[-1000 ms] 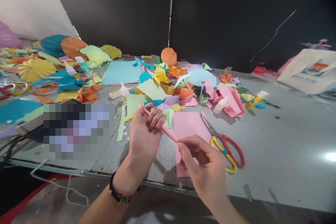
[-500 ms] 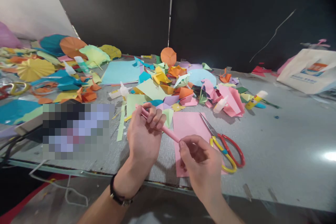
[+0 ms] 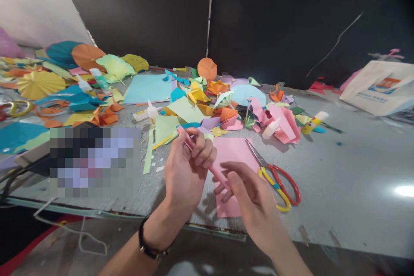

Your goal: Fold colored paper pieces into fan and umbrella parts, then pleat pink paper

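Observation:
My left hand [image 3: 187, 168], a watch on its wrist, has its fingers wrapped round the upper part of a thin rolled pink paper tube [image 3: 216, 173]. My right hand [image 3: 250, 198] pinches the tube's lower end, with its fingers curled over it. Both hands hover above a flat pink paper sheet [image 3: 231, 155] on the grey table [image 3: 339, 181]. Scissors [image 3: 274, 177] with red and yellow handles lie just right of that sheet, blades pointing away from me.
A heap of coloured paper scraps and folded pieces [image 3: 226, 103] lies beyond the hands. Paper umbrellas [image 3: 87, 58] crowd the far left. Glue bottles [image 3: 312, 123] stand among the scraps. A white bag [image 3: 381, 86] lies at far right. A pixelated patch covers the left foreground.
Both hands shifted slightly right and closer together. The right hand slid up along the pink tube and now covers more of its lower end.

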Tool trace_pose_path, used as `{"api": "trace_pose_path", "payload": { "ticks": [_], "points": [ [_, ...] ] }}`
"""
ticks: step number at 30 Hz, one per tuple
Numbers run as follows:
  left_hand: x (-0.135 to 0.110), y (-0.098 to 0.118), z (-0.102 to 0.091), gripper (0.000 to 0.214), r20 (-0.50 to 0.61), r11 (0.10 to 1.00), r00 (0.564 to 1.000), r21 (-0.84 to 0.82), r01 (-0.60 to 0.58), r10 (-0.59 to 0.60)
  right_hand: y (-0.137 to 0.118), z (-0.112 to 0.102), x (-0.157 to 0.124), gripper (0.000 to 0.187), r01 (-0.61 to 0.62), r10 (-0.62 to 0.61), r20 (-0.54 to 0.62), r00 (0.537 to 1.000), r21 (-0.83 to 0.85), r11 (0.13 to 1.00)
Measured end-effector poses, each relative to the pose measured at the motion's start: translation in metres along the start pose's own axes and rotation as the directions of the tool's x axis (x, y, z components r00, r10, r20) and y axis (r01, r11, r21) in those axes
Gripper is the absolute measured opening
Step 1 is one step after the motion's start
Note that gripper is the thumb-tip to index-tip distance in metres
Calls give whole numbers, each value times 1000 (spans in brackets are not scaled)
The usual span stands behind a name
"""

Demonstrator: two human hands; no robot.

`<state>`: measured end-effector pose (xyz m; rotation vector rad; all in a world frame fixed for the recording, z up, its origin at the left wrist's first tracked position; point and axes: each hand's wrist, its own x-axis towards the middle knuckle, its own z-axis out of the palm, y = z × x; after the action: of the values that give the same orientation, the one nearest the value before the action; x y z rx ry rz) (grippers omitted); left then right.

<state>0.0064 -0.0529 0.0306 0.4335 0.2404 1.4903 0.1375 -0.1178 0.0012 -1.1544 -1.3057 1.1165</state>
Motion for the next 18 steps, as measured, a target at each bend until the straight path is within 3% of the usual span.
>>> {"api": "trace_pose_path", "payload": {
  "ticks": [2, 4, 8, 10, 12, 14, 15, 16, 17, 18],
  "points": [
    [-3, -2, 2, 43, 32, 999, 999, 9, 37, -37, -5, -4, 4, 41, -152, 127, 181, 975, 133, 979],
    [-5, -5, 3, 42, 51, 998, 997, 19, 55, -56, -7, -6, 7, 45, -236, 184, 259, 948, 186, 954],
    [-4, -5, 0, 41, 101, 990, 991, 116, 82, -94, -10, -10, 8, 43, -187, 162, 176, 971, 139, 973],
    [-3, 3, -3, 38, 132, 961, 988, 273, 36, -75, -11, -16, 6, 40, -118, 111, 127, 986, 52, 992],
    [-1, 20, -6, 29, 185, 867, 982, 493, -70, -25, -13, -27, 4, 36, -27, 36, 93, 995, -100, 995],
    [2, 41, -5, 22, 269, 655, 963, 724, -217, 21, -16, -39, 3, 29, 135, -107, 101, 989, -329, 935],
    [3, 51, -3, 22, 361, 478, 931, 810, -340, 50, -18, -45, 4, 25, 249, -210, 136, 968, -457, 854],
    [5, 59, 0, 26, 489, 267, 870, 832, -485, 56, -21, -50, 6, 22, 371, -318, 195, 928, -575, 729],
    [7, 65, 4, 32, 592, 50, 804, 806, -590, -55, -23, -54, 9, 22, 477, -406, 274, 872, -666, 573],
    [8, 68, 8, 31, 654, -96, 727, 727, -680, -208, -26, -58, 13, 25, 564, -463, 371, 805, -720, 404]
  ]
}}
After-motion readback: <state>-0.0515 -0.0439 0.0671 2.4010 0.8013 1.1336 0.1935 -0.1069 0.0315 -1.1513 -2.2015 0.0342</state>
